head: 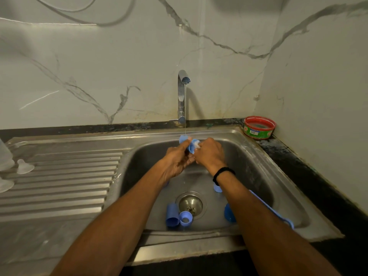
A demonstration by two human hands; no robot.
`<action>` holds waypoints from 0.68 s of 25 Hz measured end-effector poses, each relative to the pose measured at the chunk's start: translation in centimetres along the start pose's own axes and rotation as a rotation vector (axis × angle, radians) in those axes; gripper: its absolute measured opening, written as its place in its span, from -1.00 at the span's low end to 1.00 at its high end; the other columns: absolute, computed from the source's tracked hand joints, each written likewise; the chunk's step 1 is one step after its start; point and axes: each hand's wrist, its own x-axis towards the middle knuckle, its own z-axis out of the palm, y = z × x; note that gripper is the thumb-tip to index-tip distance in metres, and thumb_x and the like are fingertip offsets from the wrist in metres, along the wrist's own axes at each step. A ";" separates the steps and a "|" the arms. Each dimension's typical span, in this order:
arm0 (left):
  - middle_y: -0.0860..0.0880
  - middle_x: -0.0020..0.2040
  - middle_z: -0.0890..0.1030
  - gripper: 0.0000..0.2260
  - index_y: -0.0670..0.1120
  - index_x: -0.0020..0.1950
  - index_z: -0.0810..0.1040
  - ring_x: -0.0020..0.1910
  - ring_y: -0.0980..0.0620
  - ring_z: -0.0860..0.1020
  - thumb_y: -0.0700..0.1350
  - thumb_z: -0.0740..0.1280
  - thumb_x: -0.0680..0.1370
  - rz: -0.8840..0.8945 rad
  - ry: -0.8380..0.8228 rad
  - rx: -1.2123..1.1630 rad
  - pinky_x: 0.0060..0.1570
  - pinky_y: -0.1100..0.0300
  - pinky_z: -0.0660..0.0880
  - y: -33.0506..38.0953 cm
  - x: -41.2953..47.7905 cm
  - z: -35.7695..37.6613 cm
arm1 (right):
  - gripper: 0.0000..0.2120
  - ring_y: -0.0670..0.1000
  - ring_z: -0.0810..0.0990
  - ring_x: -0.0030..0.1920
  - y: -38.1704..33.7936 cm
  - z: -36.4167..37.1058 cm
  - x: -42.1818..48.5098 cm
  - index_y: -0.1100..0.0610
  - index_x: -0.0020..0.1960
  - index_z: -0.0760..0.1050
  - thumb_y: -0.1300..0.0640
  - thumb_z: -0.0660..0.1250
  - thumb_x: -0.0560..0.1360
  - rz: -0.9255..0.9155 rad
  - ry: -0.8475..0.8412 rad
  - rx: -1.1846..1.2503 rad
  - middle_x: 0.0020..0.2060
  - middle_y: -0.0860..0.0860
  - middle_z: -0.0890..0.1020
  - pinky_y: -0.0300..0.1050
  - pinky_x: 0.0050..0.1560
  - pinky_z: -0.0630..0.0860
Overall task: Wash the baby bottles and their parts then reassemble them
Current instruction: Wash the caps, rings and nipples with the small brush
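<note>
Over the steel sink (254, 156), both my hands hold a blue bottle collar (190, 144) under the thin stream from the tap (182, 92). My left hand (177, 158) pinches its left side with thumb and fingers. My right hand (209, 154) grips its right side, where a clear teat shows. On the sink floor lie a blue cap (172, 215), a blue ring (186, 217), another blue part (229, 213) half hidden by my right forearm, and a small blue piece (217, 188). Clear teats (23, 166) and a clear bottle (5, 156) stand on the drainboard at the left.
A blue bottle brush (278, 216) leans along the sink's right wall. A red and green tub (258, 127) sits in the back right corner on the dark counter. The drain strainer (190, 204) is in the sink's middle. Marble wall behind.
</note>
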 end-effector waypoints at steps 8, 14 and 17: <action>-0.23 -0.06 0.71 -0.64 -0.26 0.01 0.60 -0.14 -0.12 0.72 0.01 0.54 0.47 0.142 0.219 0.007 0.02 -0.05 0.66 0.1 1.7 -0.8 | -0.76 0.05 0.67 -0.15 -0.4 0.9 -0.1 0.19 0.09 0.63 0.06 0.34 0.54 -0.047 -0.045 0.026 -0.17 0.10 0.69 -0.18 -0.20 0.57; -0.22 0.00 0.68 -0.68 -0.18 -0.16 0.51 -0.04 -0.13 0.69 0.03 0.50 0.50 0.221 0.416 0.083 0.07 -0.02 0.64 -0.3 1.7 -0.4 | -0.71 0.06 0.67 -0.15 -1.0 1.5 -0.5 0.17 0.12 0.61 0.02 0.38 0.49 -0.032 -0.071 -0.041 -0.14 0.11 0.68 -0.20 -0.25 0.52; -0.17 -0.03 0.64 -0.65 -0.25 0.04 0.56 -0.06 -0.09 0.65 0.04 0.48 0.53 0.222 0.464 0.053 0.07 0.03 0.62 0.4 1.9 -1.0 | -0.72 0.09 0.66 -0.14 -1.3 0.2 -0.6 0.17 0.10 0.60 0.02 0.41 0.48 -0.017 -0.055 -0.070 -0.13 0.11 0.68 -0.19 -0.26 0.50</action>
